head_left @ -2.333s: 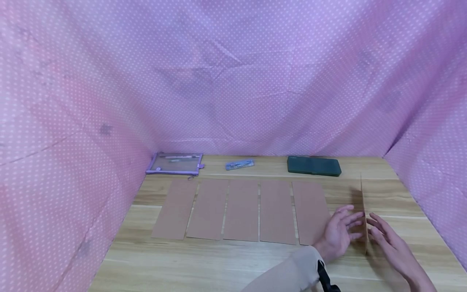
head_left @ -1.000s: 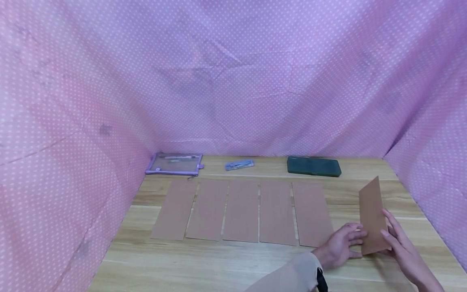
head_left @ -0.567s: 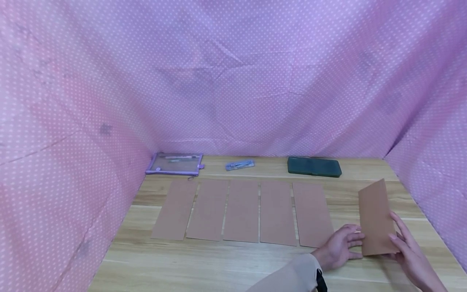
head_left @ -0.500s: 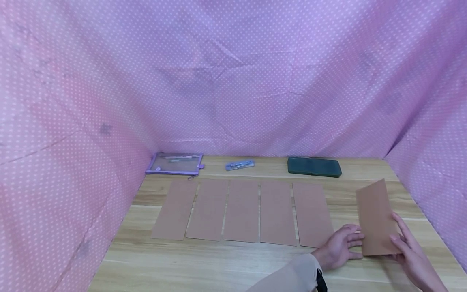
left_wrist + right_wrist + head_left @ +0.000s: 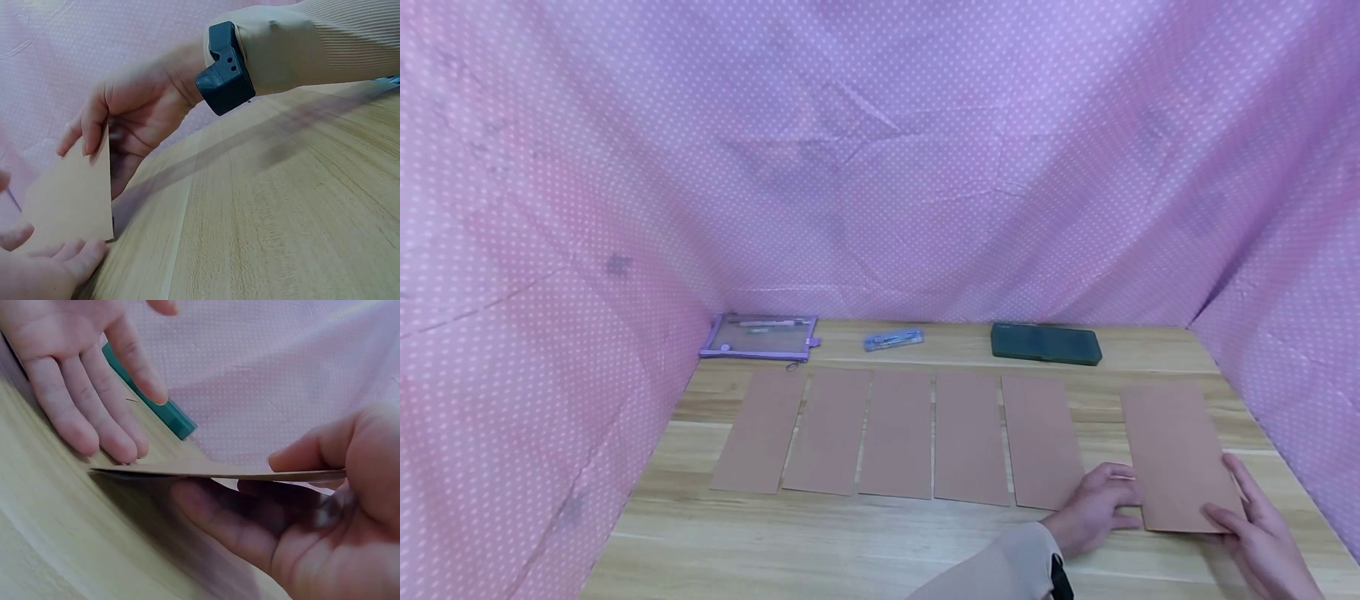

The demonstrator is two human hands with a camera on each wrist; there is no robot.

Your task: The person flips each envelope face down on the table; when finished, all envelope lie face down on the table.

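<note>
A rectangular brown card (image 5: 1180, 458) is tilted above the right side of the table, its broad face toward the head camera. My right hand (image 5: 1266, 533) pinches its lower right part, thumb on the near face and fingers behind, as the right wrist view also shows with the card (image 5: 212, 469) edge-on. At the card's left edge is my left hand (image 5: 1093, 508), its fingers (image 5: 115, 419) fairly straight with tips right at that edge. Several similar brown cards (image 5: 1041, 437) lie flat in a row left of the hands, the nearest one partly overlapped by the left hand.
Along the back of the wooden table (image 5: 775, 542) lie a purple-edged mesh pouch (image 5: 763, 337), a small blue clear packet (image 5: 893, 338) and a dark green flat case (image 5: 1045, 343). Pink dotted cloth (image 5: 880, 167) hangs around the back and sides.
The brown card has turned from upright and edge-on to leaning back, its face now showing. My right hand has taken hold of its right side and moved slightly right; the left hand stays near its left edge.
</note>
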